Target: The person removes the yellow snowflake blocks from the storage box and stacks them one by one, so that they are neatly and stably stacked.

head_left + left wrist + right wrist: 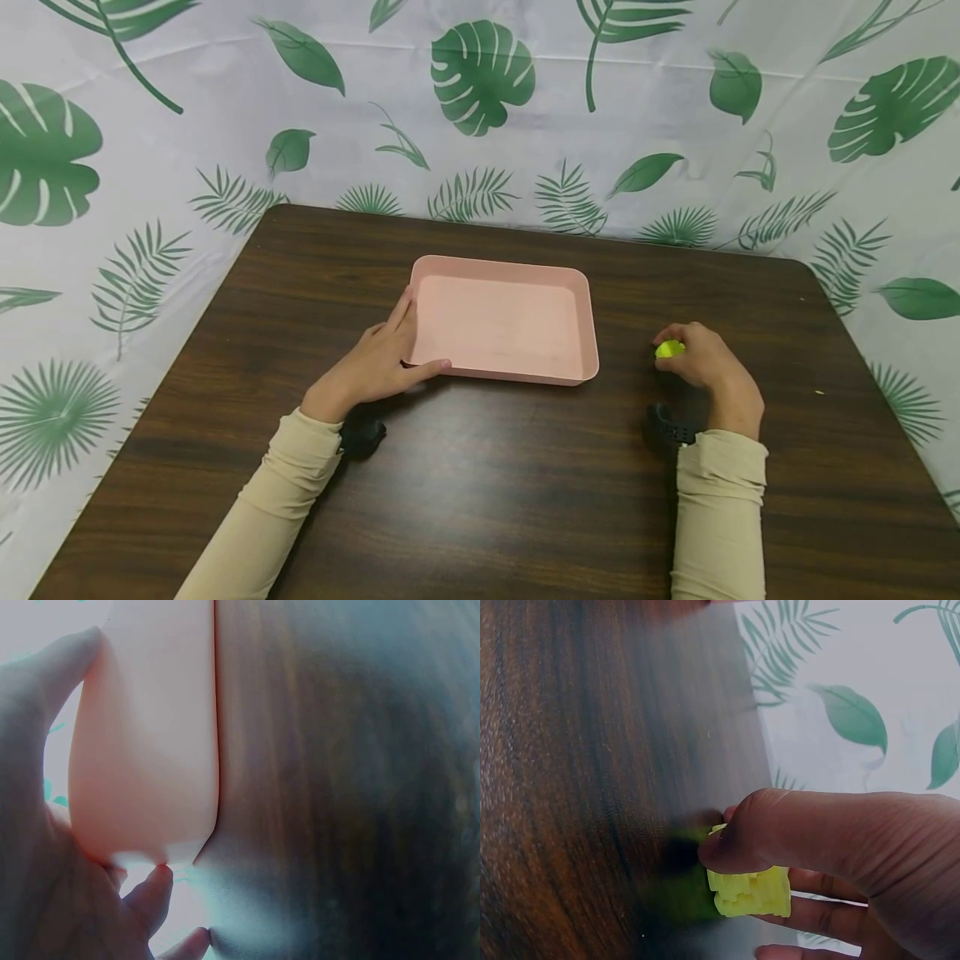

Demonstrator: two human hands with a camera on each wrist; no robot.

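A shallow pink tray (498,377) lies on the dark wooden table. My left hand (378,362) rests against its near left corner, thumb stretched along the front rim and fingers straight along the left side. In the left wrist view the fingertips (159,881) touch the tray's end wall (142,750). To the right of the tray, my right hand (697,358) pinches a small bright yellow block (667,350) between thumb and fingers. Seen from the right wrist, the yellow block (751,892) has a rough, ridged side and is close over the table; the thumb covers part of it.
The brown table (525,483) reaches back to a white cloth (555,108) with green leaf prints. A tiny pale speck (819,392) lies right of the right hand. Black wrist devices (363,437) sit under both cuffs.
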